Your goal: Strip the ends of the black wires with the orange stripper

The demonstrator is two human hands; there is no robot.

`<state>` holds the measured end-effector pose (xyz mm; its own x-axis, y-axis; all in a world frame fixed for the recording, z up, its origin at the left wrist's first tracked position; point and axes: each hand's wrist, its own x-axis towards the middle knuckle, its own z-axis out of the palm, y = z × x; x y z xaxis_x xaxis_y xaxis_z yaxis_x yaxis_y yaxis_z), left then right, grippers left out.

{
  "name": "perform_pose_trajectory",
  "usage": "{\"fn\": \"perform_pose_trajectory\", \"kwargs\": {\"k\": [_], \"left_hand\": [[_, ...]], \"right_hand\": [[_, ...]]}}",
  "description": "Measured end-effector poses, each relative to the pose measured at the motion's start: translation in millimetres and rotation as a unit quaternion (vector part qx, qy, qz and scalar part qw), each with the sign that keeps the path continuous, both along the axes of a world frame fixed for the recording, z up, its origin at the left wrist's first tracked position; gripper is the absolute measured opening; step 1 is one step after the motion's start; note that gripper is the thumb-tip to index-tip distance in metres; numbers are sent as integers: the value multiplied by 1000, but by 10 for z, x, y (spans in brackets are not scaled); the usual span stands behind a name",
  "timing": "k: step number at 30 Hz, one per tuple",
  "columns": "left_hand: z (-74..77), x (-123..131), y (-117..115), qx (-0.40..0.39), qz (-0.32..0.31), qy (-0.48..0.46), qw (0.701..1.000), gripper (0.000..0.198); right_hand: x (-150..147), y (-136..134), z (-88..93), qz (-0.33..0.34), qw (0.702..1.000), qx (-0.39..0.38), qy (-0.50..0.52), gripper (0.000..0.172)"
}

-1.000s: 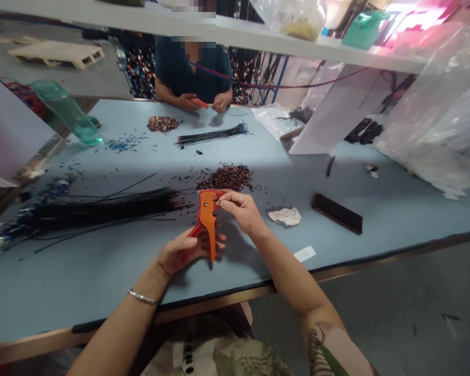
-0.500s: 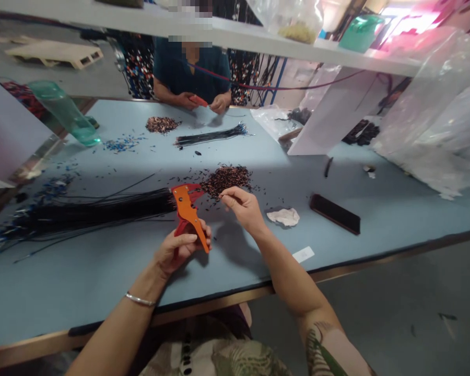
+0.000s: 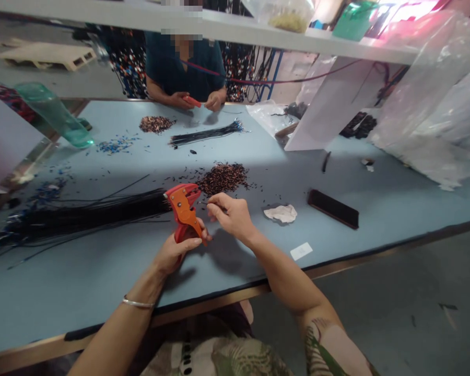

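My left hand (image 3: 182, 249) is wrapped around the handles of an orange and red wire stripper (image 3: 185, 209), whose jaws point up and to the right. Close to those jaws, my right hand (image 3: 229, 213) pinches a thin dark wire (image 3: 204, 203), its short end sticking out to the left. Most of that wire is hidden by the fingers. A thick bundle of black wires (image 3: 97, 213) lies left of the stripper, with blue and silvery ends at its far left. Just beyond my right hand is a pile of small black and copper-coloured offcuts (image 3: 225, 177).
Across the table (image 3: 113, 292) a co-worker (image 3: 184, 68) holds a red tool near a smaller wire bundle (image 3: 207, 132). To my right lie crumpled paper (image 3: 281, 213), a white label (image 3: 301, 251) and a dark phone-like slab (image 3: 332, 209). A shelf (image 3: 219, 26) crosses overhead.
My right hand has come away from the edge of the offcut pile, down and left to beside the stripper's jaws. The wire end now shows. The stripper has tilted slightly in my left hand.
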<state>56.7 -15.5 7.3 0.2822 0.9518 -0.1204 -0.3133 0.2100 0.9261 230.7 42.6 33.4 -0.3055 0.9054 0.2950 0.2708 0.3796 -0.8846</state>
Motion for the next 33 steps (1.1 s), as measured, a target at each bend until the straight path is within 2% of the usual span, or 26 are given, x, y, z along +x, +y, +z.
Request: {"fn": "perform_pose_trajectory", "kwargs": {"k": [4, 6, 8, 12, 15, 20, 26, 33], "left_hand": [[-31, -2, -7, 71, 13, 97, 993, 30], [-31, -3, -10, 125, 30, 186, 974, 27], [-29, -6, -10, 183, 55, 286, 939, 24], [-56, -13, -5, 286, 115, 443, 842, 24], [-102, -24, -4, 330, 153, 499, 787, 32], [-150, -52, -16, 364, 175, 562, 722, 36], [-170, -64, -26, 375, 189, 589, 691, 40], [-176, -69, -21, 385, 190, 605, 671, 41]], "right_hand": [[-40, -50, 17, -8, 999, -29, 15, 12], [-48, -64, 33, 3, 998, -56, 33, 12], [-51, -62, 37, 31, 993, -89, 68, 11], [-59, -24, -11, 106, 970, -153, 154, 14], [-67, 5, -66, 135, 956, -182, 186, 17], [-73, 21, -94, 134, 949, -201, 202, 23], [-70, 28, -95, 132, 952, -207, 186, 28], [-65, 47, -171, 137, 957, -186, 175, 27]]}}
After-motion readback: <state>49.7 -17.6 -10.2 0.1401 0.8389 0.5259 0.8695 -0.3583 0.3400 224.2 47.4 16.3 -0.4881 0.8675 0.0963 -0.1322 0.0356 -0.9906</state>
